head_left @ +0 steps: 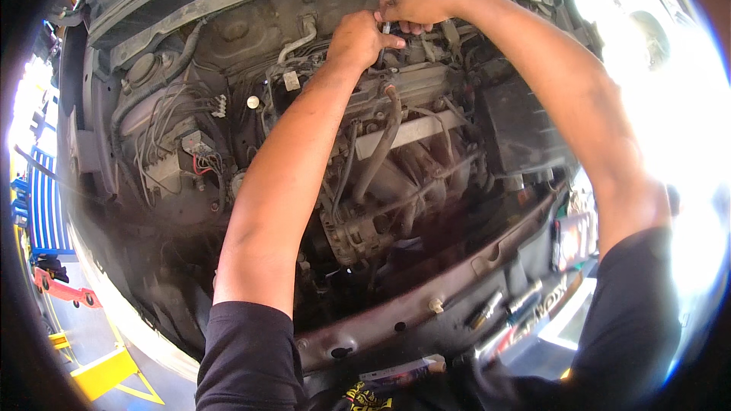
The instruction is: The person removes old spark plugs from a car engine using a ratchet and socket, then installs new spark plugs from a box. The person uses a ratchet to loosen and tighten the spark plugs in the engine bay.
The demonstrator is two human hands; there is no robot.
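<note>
Both my arms reach over an open engine bay to the back of the engine (403, 144). My left hand (358, 39) is closed beside a slim upright metal shaft (386, 28), its thumb stretched across the shaft. From the right, my right hand (415, 4) bends down over the shaft's top end, fingers curled and pinching there. Below the hands, the shaft goes down towards the engine's rear top; its lower end is hard to make out. The full form of this tool is hidden by my fingers.
A black box (529, 125) sits right of the engine. To the left are a wired module (171, 171) and loose cables. Along the front crossmember (426, 297) lie several tools, among them a small socket-like piece (486, 310). A blue tool cabinet (49, 202) stands far left.
</note>
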